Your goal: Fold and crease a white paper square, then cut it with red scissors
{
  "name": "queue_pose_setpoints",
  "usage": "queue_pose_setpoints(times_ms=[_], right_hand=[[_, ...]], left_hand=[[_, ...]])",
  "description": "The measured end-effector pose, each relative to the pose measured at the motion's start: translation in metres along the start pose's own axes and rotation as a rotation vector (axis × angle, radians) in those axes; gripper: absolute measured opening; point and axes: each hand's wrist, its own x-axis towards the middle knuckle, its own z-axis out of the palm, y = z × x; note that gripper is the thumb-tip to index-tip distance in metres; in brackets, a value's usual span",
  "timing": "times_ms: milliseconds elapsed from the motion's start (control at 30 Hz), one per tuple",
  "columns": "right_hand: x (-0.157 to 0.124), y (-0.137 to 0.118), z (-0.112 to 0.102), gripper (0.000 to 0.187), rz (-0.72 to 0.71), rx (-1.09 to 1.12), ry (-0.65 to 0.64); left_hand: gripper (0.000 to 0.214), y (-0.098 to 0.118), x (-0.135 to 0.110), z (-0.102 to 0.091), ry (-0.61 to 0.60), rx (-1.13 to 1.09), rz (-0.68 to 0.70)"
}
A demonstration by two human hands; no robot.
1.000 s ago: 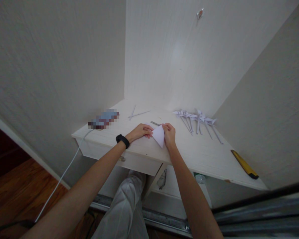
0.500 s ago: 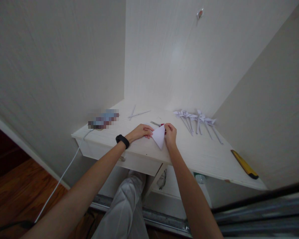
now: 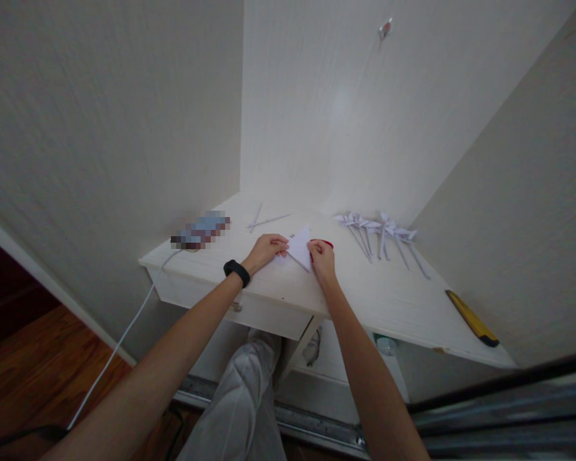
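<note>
A white paper triangle lies folded on the white desk, held between both hands. My left hand, with a black band on its wrist, pinches the paper's left corner. My right hand pinches the lower right edge of the same paper. Red-handled scissors lie just behind my right hand, partly hidden by the paper.
Several folded paper pinwheels on sticks lie at the back right. Two thin paper sticks lie at the back. A yellow utility knife rests near the right edge. A blurred device with a white cable sits at left.
The paper triangle has been turned: its point, which hung toward the desk's front edge, now points away toward the wall. Both hands shifted slightly back, uncovering the scissors' red handle.
</note>
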Motion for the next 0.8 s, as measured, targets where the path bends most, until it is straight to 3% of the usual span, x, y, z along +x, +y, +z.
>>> queue_pose_setpoints(times_ms=[300,800], right_hand=[[-0.0043,-0.0018,0.0022,0.02,0.014,-0.015,-0.081],[-0.0026,0.0001,0.0029,0.02,0.004,-0.007,-0.115]], left_hand=[[0.026,0.0041,-0.0013,-0.0005,0.106,-0.017,0.014],[0.027,0.0053,-0.0006,-0.0028,0.172,-0.073,0.02]])
